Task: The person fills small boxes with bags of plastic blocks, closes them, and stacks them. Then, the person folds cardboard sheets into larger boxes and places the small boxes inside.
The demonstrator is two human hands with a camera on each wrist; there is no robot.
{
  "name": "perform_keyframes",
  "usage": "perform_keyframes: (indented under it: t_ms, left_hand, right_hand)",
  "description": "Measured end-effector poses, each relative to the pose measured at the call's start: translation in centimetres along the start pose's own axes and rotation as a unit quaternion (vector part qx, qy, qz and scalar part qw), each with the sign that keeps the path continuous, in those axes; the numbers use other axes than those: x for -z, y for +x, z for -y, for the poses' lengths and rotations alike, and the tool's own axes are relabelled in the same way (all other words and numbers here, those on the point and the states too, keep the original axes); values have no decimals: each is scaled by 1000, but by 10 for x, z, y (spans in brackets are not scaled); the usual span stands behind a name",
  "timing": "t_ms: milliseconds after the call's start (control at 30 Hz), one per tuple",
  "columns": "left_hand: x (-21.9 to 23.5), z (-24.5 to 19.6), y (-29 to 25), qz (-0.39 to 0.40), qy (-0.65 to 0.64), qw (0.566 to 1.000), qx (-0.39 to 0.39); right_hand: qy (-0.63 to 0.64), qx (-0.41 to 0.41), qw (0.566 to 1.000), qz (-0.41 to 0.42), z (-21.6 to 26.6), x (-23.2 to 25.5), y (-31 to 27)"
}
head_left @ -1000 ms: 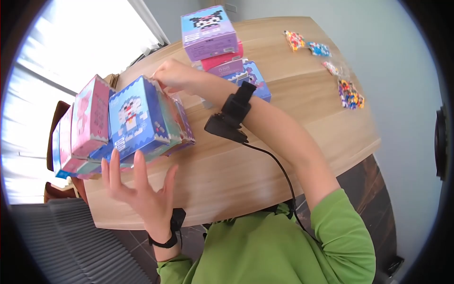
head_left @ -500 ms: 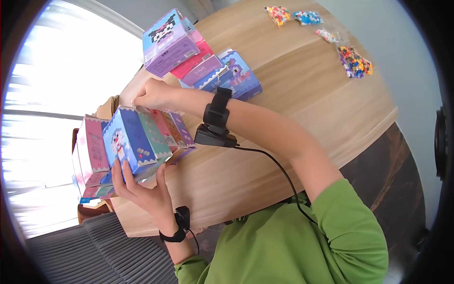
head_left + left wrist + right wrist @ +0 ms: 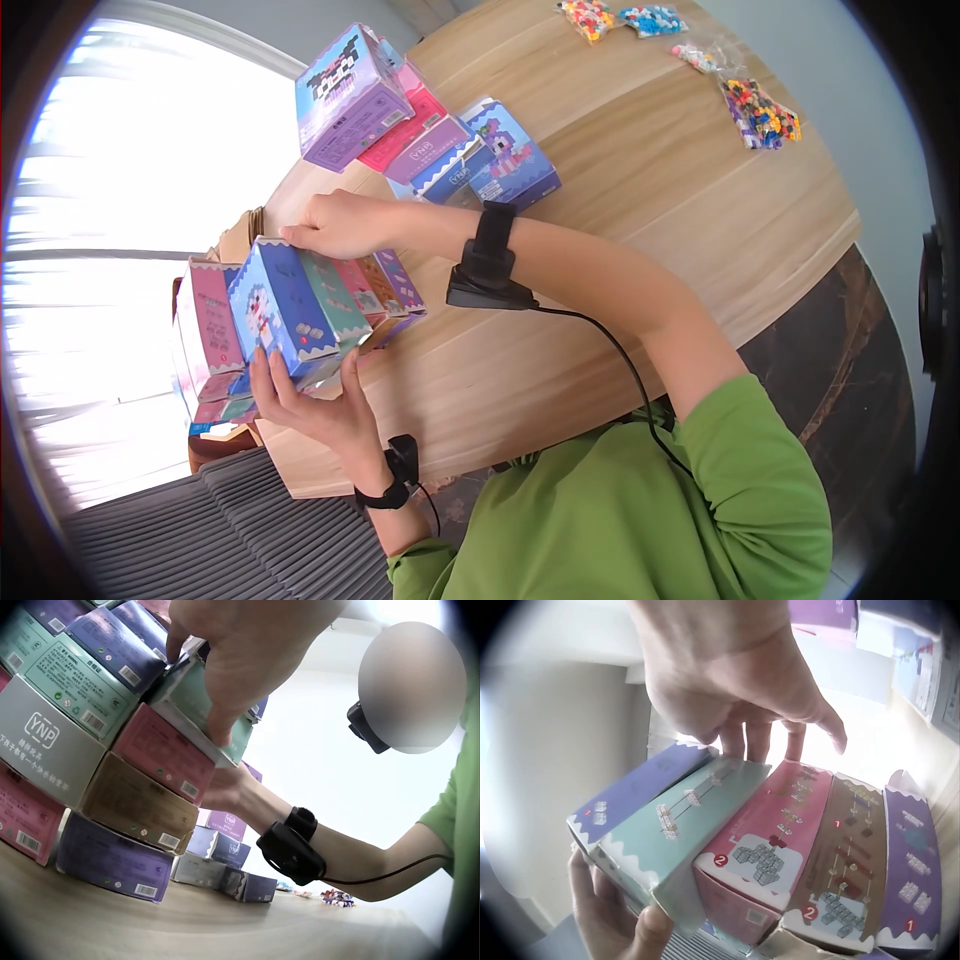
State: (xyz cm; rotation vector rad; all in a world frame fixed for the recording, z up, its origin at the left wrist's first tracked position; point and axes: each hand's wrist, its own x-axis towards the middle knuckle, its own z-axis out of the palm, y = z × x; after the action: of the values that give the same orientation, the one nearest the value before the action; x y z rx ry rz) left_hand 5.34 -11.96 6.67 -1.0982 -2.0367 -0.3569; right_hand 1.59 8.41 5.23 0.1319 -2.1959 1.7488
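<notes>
A blue box [image 3: 290, 305] and a mint-green box [image 3: 332, 290] stand side by side on top of the stacked boxes at the left of the table. My left hand [image 3: 325, 415] grips the near ends of these two, thumb on the mint side and fingers on the blue side. In the left wrist view the mint box [image 3: 187, 705] sits tilted on the stack. At the far ends my right hand [image 3: 345, 222] reaches over; in the right wrist view its fingers [image 3: 757, 739] extend down behind the boxes, their tips hidden, with the thumb held apart.
Pink boxes [image 3: 210, 320] adjoin on the left; red [image 3: 769, 840], brown [image 3: 847, 862] and purple boxes [image 3: 911, 870] on the right. Another pile, topped by a purple box [image 3: 355, 100], stands farther back. Bags of coloured bricks [image 3: 760, 112] lie at the far right. A cable [image 3: 630, 365] trails from the right wrist camera.
My left hand was spread apart from the boxes and has closed on the near ends of the blue and mint ones. My right hand stays at their far ends. The head view has shifted.
</notes>
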Motion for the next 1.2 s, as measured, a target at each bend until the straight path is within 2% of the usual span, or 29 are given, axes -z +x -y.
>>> perform_keyframes:
  t_ms: [200, 300, 500, 600, 733, 900, 1000, 1200]
  left_hand:
    - [0, -1, 0, 3, 10, 1000, 5]
    - [1, 0, 1, 10, 8, 1000, 5]
    - [7, -4, 7, 35, 1, 999, 26]
    - [9, -7, 9, 33, 1, 999, 23]
    - [9, -5, 8, 25, 8, 1000, 12]
    - [7, -2, 8, 19, 1, 1000, 14]
    - [7, -1, 8, 20, -4, 1000, 12]
    - [7, -2, 7, 21, -15, 999, 23]
  right_hand:
    - [-44, 53, 997, -18, -1, 0, -1]
    - [-20, 89, 994, -60, 2, -2, -9]
    - [68, 60, 994, -68, -2, -10, -7]
    - [19, 101, 994, -43, -4, -12, -7]
    - [-12, 99, 995, -20, 5, -5, -15]
    - [25, 98, 993, -57, -3, -12, -9]
    - [28, 55, 995, -83, -2, -9, -10]
    - [42, 14, 997, -68, -7, 0, -11]
